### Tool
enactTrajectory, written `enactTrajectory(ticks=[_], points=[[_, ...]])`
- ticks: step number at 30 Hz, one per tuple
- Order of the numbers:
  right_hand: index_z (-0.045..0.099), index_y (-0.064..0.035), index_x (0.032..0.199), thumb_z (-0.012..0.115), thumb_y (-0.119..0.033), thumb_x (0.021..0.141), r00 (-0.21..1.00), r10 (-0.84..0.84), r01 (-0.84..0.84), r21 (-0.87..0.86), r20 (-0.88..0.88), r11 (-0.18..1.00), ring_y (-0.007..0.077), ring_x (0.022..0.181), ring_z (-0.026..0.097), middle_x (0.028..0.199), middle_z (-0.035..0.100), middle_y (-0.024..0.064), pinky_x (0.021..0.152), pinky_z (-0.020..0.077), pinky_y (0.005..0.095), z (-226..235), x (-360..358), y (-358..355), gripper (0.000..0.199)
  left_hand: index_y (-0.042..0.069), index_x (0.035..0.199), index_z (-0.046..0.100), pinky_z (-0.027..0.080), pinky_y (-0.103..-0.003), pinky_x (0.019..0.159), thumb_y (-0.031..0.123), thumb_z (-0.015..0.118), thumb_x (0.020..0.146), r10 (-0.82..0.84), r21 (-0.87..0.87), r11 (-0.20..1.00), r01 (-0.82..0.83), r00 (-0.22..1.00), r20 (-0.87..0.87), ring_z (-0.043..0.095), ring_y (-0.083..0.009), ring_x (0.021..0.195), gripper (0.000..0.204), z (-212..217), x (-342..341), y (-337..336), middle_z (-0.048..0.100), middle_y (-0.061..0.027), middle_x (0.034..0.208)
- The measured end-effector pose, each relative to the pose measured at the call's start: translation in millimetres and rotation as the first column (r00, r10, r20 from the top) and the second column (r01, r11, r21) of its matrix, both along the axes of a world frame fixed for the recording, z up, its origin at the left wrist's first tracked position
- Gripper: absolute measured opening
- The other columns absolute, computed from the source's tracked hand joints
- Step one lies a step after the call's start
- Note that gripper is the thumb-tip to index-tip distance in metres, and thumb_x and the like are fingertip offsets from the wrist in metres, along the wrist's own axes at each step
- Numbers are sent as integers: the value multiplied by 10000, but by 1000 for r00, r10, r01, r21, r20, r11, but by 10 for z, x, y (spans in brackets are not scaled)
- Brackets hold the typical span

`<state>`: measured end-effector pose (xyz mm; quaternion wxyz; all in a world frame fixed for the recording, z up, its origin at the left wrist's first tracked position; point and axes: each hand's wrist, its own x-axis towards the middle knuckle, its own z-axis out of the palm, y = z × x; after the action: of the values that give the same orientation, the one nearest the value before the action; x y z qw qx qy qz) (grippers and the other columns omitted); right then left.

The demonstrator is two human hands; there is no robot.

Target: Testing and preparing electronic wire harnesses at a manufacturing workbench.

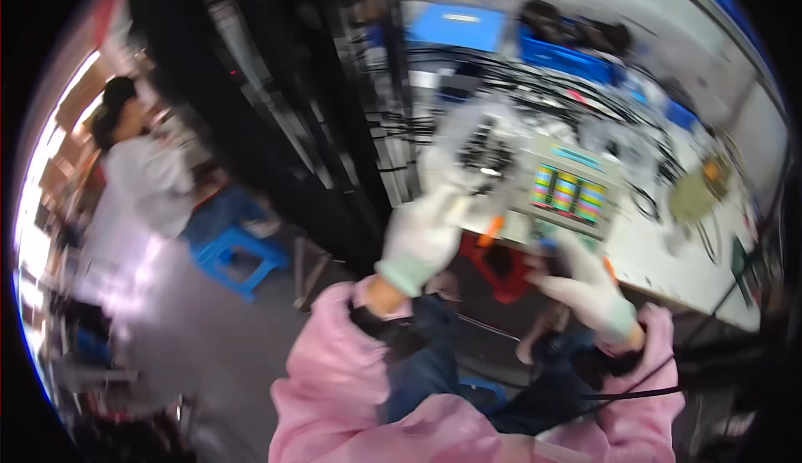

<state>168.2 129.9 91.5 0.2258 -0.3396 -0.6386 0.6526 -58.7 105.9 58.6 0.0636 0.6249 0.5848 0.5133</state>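
White gloves with green cuffs cover both hands, and motion smears them. My left hand point(424, 233) reaches over the bench's front edge, against a clear plastic bag point(451, 141) with small black and metallic parts point(486, 152) in it. Its fingertips are too blurred to show whether they grip anything. My right hand point(589, 283) is in front of a beige box-shaped device point(535, 204) with colour-striped panels. Thumb and fingers there close round a small dark thing I cannot make out. An orange object point(491, 231) lies between the hands, at the bench edge.
Black cables point(535, 87) run across the white bench point(668, 271). Behind them are a blue box point(458, 27) and a blue bin point(568, 58) with dark items. Black hanging material point(284, 70) stands left. A seated person point(138, 171) is beyond, by a blue stool point(238, 258). A red stool point(501, 271) is below.
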Motion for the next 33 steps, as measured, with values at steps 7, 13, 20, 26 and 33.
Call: enactTrajectory(ticks=[7, 13, 20, 26, 33], points=[[407, 10, 1200, 551, -53, 764, 975, 115, -100, -90, 191, 991, 114, 930, 465, 1070, 475, 58, 840, 394, 240, -73, -34, 144, 463, 48, 849, 591, 443, -324, 507, 175, 536, 854, -66, -329, 940, 90, 994, 83, 596, -275, 568, 138, -22, 138, 102, 556, -161, 637], [430, -8, 1180, 567, -123, 805, 993, 103, -106, -51, -60, 993, 114, 939, 486, 1056, 497, 60, 799, 409, 239, -316, -141, 219, 415, 1, 924, 600, 410, -250, 517, 145, 528, 864, -188, -229, 953, 200, 979, 74, 514, -123, 552, 172, -56, 121, 104, 551, -68, 618], [416, -3, 1194, 576, -153, 811, 985, 104, -122, -130, -137, 984, 121, 1010, 468, 1102, 488, 61, 847, 397, 245, -319, -159, 295, 442, -29, 1013, 587, 389, -203, 557, 115, 512, 875, -244, -278, 912, 301, 945, 219, 467, -51, 617, 213, -72, 65, 157, 571, -2, 703], [429, 4, 1170, 549, -126, 801, 996, 92, -91, -150, 0, 984, 118, 982, 485, 1073, 502, 71, 824, 398, 227, -274, -187, 347, 409, -34, 1034, 578, 381, -195, 574, 114, 511, 878, -252, -316, 892, 323, 936, 247, 454, -43, 641, 226, -94, 39, 194, 563, 3, 740], [426, 40, 1122, 516, -64, 757, 988, 84, -75, -71, 128, 995, 172, 838, 591, 1009, 547, 139, 714, 506, 263, -294, -361, 563, 391, 6, 1024, 579, 399, -236, 519, 121, 530, 856, -180, -248, 953, 172, 984, -7, 500, -96, 555, 209, -87, -80, 381, 573, -63, 644]])
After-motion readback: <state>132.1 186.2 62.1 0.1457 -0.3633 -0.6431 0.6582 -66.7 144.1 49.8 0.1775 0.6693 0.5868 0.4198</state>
